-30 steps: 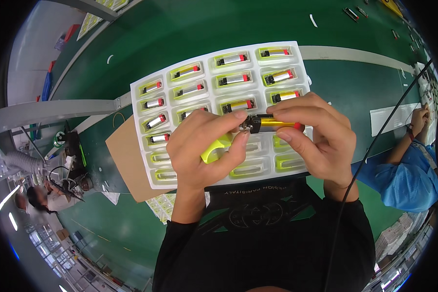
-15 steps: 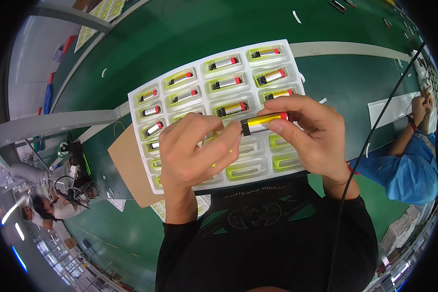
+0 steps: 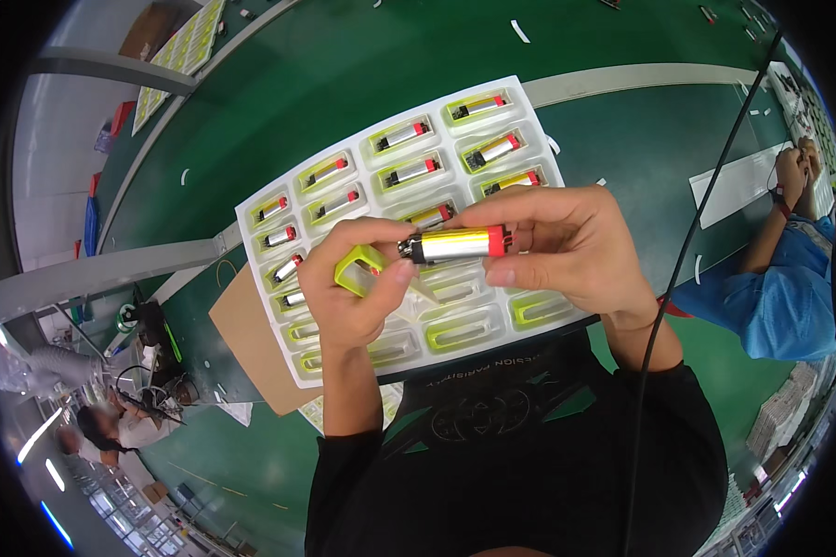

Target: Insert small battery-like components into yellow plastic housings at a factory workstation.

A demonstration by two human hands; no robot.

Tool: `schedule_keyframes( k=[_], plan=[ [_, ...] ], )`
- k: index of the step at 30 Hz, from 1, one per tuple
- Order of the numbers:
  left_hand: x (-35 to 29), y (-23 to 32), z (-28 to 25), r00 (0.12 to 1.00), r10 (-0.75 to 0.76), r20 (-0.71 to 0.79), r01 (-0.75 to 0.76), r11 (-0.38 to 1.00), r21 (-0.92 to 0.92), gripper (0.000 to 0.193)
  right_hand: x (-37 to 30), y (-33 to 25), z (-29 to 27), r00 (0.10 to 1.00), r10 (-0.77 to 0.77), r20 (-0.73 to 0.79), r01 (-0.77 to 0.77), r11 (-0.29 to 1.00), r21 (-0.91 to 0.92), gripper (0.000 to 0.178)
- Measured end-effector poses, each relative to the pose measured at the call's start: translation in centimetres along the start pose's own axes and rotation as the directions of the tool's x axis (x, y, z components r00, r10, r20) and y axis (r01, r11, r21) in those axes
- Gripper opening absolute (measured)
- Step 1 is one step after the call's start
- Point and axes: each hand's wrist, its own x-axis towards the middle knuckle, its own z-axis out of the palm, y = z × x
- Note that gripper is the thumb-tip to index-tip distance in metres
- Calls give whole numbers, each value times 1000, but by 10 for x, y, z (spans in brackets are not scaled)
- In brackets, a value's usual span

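Gripped above the white blister tray [image 3: 522, 106], over its middle: a silver-and-yellow battery cell [image 3: 460, 244], red at one end, black at the other. Clamped at the red end between thumb and fingers of the right hand [image 3: 581, 251]; pinched, apparently, at the black end by thumb and forefinger of the left hand [image 3: 342, 295], also curled around a yellow-green casing [image 3: 348, 272]. Well advanced but unfinished, judging by the tray: more cells [image 3: 401, 136] across its far side and down its left; near-side pockets [image 3: 462, 331] without cells, only yellow-green showing, apparently outstanding. Hidden behind the hands: several middle pockets, impossible to tally. Left of the tray, partly underneath: brown cardboard [image 3: 249, 339].
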Motion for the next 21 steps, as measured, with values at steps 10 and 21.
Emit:
schedule_keyframes(
  k=[10,21],
  plan=[
    [-4,-3,14,992,-124,-15,115,953,-280,52,-1,17,-10,949,-312,-31,267,855,-445,33],
    [-10,3,18,978,-199,64,202,829,-522,38,-11,-8,-8,877,-480,5,341,618,-709,31]
  ],
)
